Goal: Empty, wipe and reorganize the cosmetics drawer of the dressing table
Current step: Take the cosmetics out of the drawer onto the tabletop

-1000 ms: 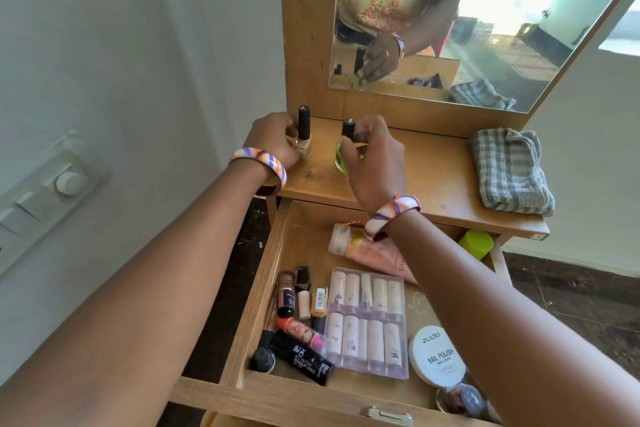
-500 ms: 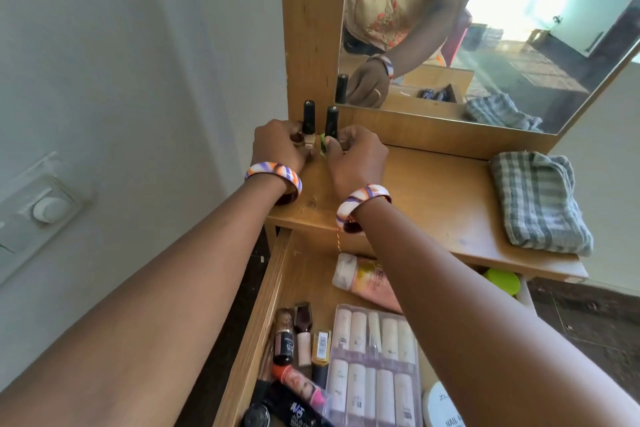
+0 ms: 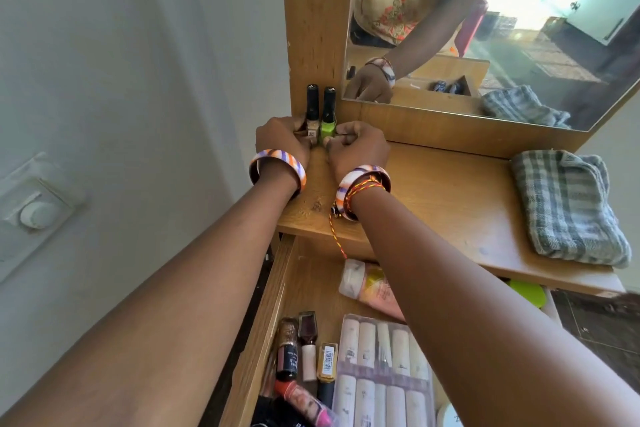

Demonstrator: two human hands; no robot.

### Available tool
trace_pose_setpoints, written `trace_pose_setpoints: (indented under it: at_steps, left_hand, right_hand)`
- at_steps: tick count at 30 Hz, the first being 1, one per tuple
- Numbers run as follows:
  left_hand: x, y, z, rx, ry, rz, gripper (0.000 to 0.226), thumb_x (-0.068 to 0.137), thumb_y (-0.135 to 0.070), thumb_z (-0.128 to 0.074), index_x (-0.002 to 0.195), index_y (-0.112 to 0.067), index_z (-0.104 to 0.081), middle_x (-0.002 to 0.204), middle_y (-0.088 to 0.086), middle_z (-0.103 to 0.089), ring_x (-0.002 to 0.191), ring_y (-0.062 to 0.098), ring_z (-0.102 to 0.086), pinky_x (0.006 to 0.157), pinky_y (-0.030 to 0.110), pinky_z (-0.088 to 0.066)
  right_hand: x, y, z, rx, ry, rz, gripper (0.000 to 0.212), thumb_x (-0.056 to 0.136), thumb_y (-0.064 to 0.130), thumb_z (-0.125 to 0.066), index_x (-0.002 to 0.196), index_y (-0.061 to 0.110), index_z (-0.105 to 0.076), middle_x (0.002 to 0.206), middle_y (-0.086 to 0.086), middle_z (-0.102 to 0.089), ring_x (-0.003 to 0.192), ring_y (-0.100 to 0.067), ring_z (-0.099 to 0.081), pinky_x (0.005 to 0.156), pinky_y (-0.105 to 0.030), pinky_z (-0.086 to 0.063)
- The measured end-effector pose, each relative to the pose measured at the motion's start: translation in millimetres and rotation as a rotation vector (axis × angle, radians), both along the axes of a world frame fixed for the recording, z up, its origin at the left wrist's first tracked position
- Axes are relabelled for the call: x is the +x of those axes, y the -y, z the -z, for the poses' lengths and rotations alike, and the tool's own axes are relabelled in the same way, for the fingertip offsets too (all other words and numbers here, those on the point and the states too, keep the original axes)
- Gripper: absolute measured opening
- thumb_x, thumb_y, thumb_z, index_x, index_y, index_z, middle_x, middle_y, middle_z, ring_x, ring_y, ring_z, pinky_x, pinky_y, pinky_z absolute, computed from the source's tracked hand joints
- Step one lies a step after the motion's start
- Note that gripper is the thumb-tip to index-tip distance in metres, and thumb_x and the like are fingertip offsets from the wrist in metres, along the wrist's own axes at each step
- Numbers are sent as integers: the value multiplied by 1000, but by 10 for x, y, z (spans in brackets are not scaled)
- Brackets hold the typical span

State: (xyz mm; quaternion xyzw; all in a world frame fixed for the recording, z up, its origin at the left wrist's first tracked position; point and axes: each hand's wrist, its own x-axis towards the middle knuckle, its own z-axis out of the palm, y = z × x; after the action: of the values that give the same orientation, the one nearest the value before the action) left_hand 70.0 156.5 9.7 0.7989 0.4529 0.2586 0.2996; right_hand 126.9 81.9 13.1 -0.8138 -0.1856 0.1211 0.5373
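Two nail polish bottles with black caps stand upright side by side at the back left corner of the dressing table top, against the wooden mirror frame. My left hand pinches the base of the beige bottle. My right hand pinches the base of the green bottle. Below the top, the open drawer holds a peach tube, several small bottles and lipsticks, and a clear pack of white tubes.
A folded grey checked cloth lies at the right end of the table top. A green lid shows at the drawer's right side. The mirror stands behind the top. A wall switch is on the left.
Both hands carried the two bottles back and to the left, and the bottles now stand together in the corner against the mirror frame. The camera moved closer and tilted down.
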Motion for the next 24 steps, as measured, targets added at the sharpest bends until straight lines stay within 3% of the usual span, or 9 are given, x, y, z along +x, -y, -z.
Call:
trace_pose_setpoints:
  at_steps: [6, 10, 13, 16, 18, 20, 21, 23, 24]
  left_hand:
    - [7, -12, 21, -13, -14, 23, 38, 94, -14, -53, 131, -7, -55, 128, 15, -60, 116, 31, -58, 96, 31, -47]
    - [-16, 35, -7, -35, -34, 52, 40, 93, -17, -56, 132, -7, -53, 130, 14, -59, 118, 31, -57, 96, 32, -47]
    - [-82, 117, -38, -52, -26, 78, 44, 90, -15, -61, 132, -7, -51, 128, 14, -59, 118, 31, -56, 95, 32, -47]
    - [-192, 253, -67, -96, -29, 87, 58, 88, -15, -63, 140, -6, -40, 137, 13, -52, 126, 30, -51, 102, 34, -43]
    - [-285, 376, -68, -100, -18, 105, 53, 88, -13, -63, 137, -6, -44, 134, 13, -54, 123, 29, -52, 101, 34, -44]
    - [-409, 517, -74, -75, 5, 144, 40, 86, -12, -64, 125, -7, -55, 123, 11, -61, 109, 23, -58, 91, 28, -47]
    - [-480, 587, -92, -48, 3, 189, 32, 86, -11, -63, 117, -7, -60, 115, 9, -64, 99, 19, -59, 83, 23, -47]
    - [-623, 693, -162, -8, -70, 338, 19, 85, -9, -64, 104, -6, -68, 99, 6, -67, 83, 13, -56, 68, 17, -45]
    - [-696, 729, -211, -16, -130, 421, 16, 85, -7, -64, 99, -6, -70, 90, 4, -66, 78, 14, -56, 62, 16, -45]
  right_hand:
    - [-3, -3, 4, 4, -10, 1, 27, 87, 12, -65, 113, 13, -65, 109, -4, -68, 95, -13, -62, 75, -16, -42]
    - [-26, 41, -35, 24, -56, -29, 32, 83, 13, -70, 114, 9, -63, 107, -6, -68, 98, -20, -66, 86, -25, -52]
    - [-45, 125, -59, 12, -85, -39, 37, 80, 15, -73, 115, 8, -62, 110, -5, -66, 97, -17, -62, 87, -22, -48]
    - [-91, 258, -58, -65, -76, -52, 31, 83, 16, -69, 113, 10, -64, 113, -5, -66, 98, -16, -60, 86, -23, -46]
    - [-147, 385, -70, -106, -71, -60, 21, 86, 15, -65, 107, 10, -68, 109, -7, -69, 90, -16, -61, 83, -24, -48]
    - [-205, 540, -73, -102, -88, -87, 10, 88, 17, -63, 93, 10, -69, 93, -9, -73, 73, -17, -65, 73, -23, -54]
    - [-237, 622, -80, -103, -82, -115, 12, 89, 19, -62, 85, 10, -68, 80, -7, -73, 58, -14, -62, 59, -18, -54]
    - [-316, 801, -81, -207, 68, -197, 26, 88, 24, -63, 66, 9, -64, 56, -3, -60, 44, -10, -48, 37, -11, -40]
    - [-358, 882, -68, -262, 177, -234, 33, 86, 26, -64, 59, 9, -61, 52, -5, -54, 45, -12, -43, 39, -15, -37]
